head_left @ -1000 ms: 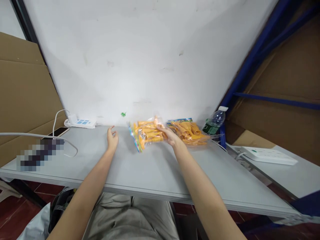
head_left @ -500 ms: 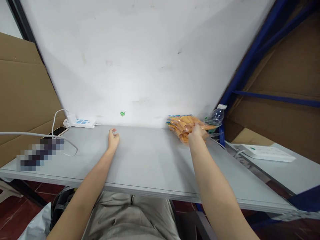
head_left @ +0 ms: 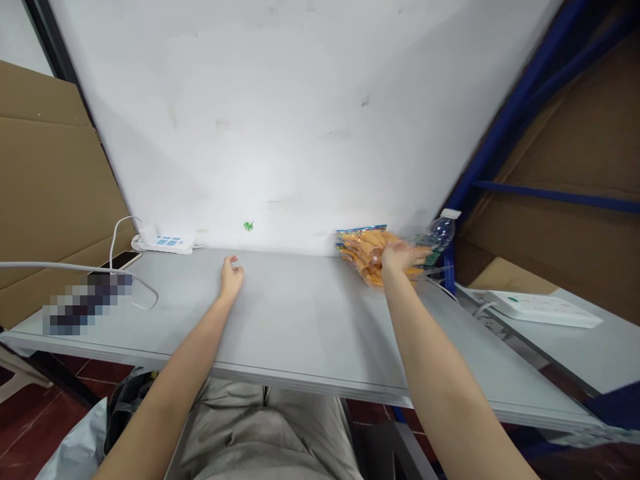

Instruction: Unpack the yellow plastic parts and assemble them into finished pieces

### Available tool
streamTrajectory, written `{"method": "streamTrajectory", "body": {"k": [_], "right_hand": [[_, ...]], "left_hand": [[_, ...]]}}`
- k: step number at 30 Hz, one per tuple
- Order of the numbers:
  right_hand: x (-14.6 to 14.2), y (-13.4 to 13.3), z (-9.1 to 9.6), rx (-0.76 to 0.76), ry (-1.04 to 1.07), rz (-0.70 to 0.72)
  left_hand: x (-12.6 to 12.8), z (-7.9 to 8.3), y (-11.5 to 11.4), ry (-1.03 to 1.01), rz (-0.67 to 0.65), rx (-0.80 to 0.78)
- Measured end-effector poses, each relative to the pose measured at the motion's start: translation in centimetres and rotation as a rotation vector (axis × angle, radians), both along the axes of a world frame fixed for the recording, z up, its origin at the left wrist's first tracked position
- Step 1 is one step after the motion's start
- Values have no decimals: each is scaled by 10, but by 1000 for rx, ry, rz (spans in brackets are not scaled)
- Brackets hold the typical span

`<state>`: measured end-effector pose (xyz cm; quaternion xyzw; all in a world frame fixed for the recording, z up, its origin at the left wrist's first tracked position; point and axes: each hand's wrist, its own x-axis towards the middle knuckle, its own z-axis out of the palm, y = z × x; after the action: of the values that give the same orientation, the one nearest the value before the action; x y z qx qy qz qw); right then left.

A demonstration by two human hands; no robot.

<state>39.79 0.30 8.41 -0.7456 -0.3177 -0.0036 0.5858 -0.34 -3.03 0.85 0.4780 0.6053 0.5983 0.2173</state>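
My right hand is at the clear plastic packets of orange contents, at the back right of the table by the wall. Its fingers look stretched out to the right over the packets, not wrapped round them. What exactly the packets contain I cannot make out. My left hand rests on the grey table, left of the middle, with loosely bent fingers apart from the thumb and nothing in them. Just behind the packets stands a clear bottle with a white cap.
A white power strip with a cable lies at the back left, near a phone and a blurred dark thing. Cardboard and a blue metal frame flank the table. Another power strip is on the right-hand surface.
My right hand's fingers have stretched out to the right over the packets, which lie in nearly the same place. My left hand stays put; the whole view has shifted slightly.
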Motion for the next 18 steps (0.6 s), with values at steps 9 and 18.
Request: {"method": "streamTrajectory", "body": {"k": [9, 18], "right_hand": [[-9, -17, 6, -180, -207, -30], [-81, -48, -19, -13, -746, 472]], "left_hand": [[1, -2, 1, 56, 8, 33], [-30, 9, 12, 187, 202, -190]]}}
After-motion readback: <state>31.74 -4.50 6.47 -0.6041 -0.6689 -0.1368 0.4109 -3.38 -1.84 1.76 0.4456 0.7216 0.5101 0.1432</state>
